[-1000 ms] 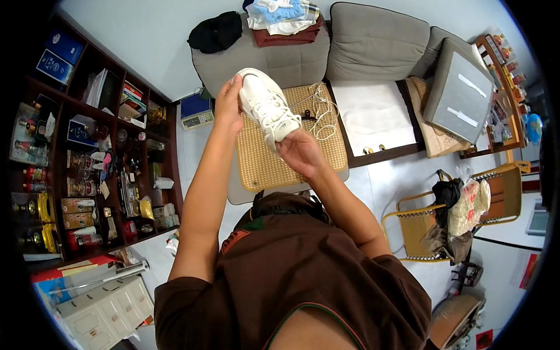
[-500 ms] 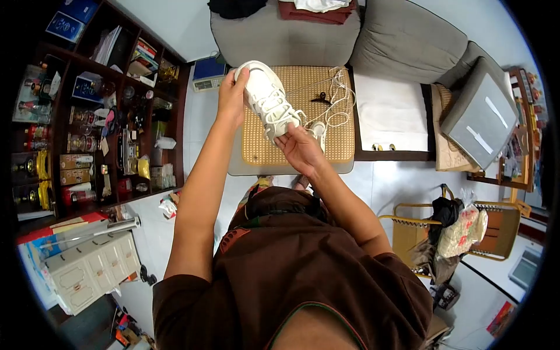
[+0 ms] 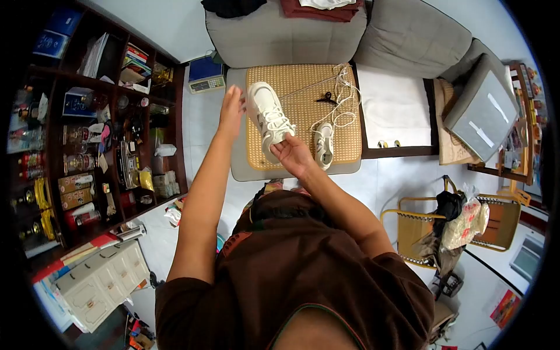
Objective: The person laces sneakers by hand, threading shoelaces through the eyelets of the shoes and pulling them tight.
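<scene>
A white lace-up sneaker is held up over the woven mat, its toe pointing away from me and its laced side facing up. My right hand grips it at the heel opening. Just left of the toe, my left hand is raised with its fingers stretched out, a narrow gap between it and the shoe. A second white sneaker rests on the mat to the right. Beyond it lie loose white cords and a small black clip-like object.
The woven mat covers a grey padded seat against the grey sofa. A blue-topped scale-like box stands to its left, beside dark shelves. At right are a grey case and a metal-framed chair with bags.
My left hand has let go of the sneaker's toe and moved slightly down and left. The held sneaker has dropped a little lower, and the second sneaker now shows fully.
</scene>
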Demonstrator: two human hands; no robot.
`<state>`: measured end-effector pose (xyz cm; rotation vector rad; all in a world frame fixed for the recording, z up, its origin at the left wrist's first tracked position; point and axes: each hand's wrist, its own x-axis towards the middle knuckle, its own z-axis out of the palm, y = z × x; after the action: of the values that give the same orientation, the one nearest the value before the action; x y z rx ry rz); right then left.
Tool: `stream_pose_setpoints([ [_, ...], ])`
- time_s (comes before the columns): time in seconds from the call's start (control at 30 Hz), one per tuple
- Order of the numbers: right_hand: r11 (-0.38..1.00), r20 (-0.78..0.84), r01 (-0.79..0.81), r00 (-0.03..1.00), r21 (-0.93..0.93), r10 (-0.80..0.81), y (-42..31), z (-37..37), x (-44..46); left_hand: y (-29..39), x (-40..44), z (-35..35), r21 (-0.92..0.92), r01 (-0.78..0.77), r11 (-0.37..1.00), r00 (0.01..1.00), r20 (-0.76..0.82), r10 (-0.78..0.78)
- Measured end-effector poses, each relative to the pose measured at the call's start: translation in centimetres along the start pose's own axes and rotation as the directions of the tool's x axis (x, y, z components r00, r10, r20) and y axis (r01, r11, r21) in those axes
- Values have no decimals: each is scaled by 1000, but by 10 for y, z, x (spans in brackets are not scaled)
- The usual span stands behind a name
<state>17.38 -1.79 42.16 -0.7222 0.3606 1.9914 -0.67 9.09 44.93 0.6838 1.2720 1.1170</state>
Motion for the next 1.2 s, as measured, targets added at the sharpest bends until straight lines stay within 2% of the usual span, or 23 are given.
stream_pose_setpoints([
  [0.1,997,-138,22,990,71,-12,13,-13,39,-53,14,-46,109,241,964,964,-144,-225],
  [0.23,981,-272,111,960,158,-65,28,-36,104,-119,13,-107,173,427,888,900,-172,-400],
  [0.27,972,-256,125,964,200,-71,29,-43,121,-128,9,-120,200,451,870,889,-183,-419],
  [0.37,973,-253,207,951,103,-176,24,-40,158,-137,4,-146,273,506,818,861,-221,-459],
  [0.4,962,-179,258,954,88,-240,26,-52,171,-137,2,-152,290,523,802,851,-237,-469],
  [0.5,987,-437,138,885,-80,-159,32,-124,210,-146,6,-172,329,570,753,821,-260,-509],
  [0.53,979,-460,82,873,-189,-162,34,-130,202,-151,9,-179,340,586,735,810,-262,-525],
  [0.63,971,-513,-30,853,-237,-99,30,-155,184,-171,20,-190,377,617,691,786,-251,-565],
  [0.73,937,-521,-12,833,-350,-184,23,-199,168,-195,28,-193,405,650,644,755,-245,-608],
  [0.83,924,-482,29,847,-380,-225,4,-276,167,-222,37,-190,409,624,666,774,-199,-602],
  [0.93,825,-523,61,746,-561,-411,-26,-310,153,-239,45,-161,341,649,680,758,-219,-614],
  [0.97,695,-554,-30,630,-718,-545,-35,-327,157,-248,46,-151,365,632,683,770,-203,-604],
  [1.03,291,-378,-257,424,-922,-823,-59,-318,141,-273,53,-138,407,592,696,798,-172,-578],
  [1.13,250,-384,-381,330,-890,-862,-94,-319,125,-319,58,-108,553,524,648,803,-65,-593],
  [1.17,165,-330,-454,313,-876,-890,-105,-320,118,-346,53,-85,627,465,625,818,-35,-574],
  [1.2,159,-344,-463,347,-872,-873,-112,-326,118,-365,53,-60,695,393,602,836,3,-549],
])
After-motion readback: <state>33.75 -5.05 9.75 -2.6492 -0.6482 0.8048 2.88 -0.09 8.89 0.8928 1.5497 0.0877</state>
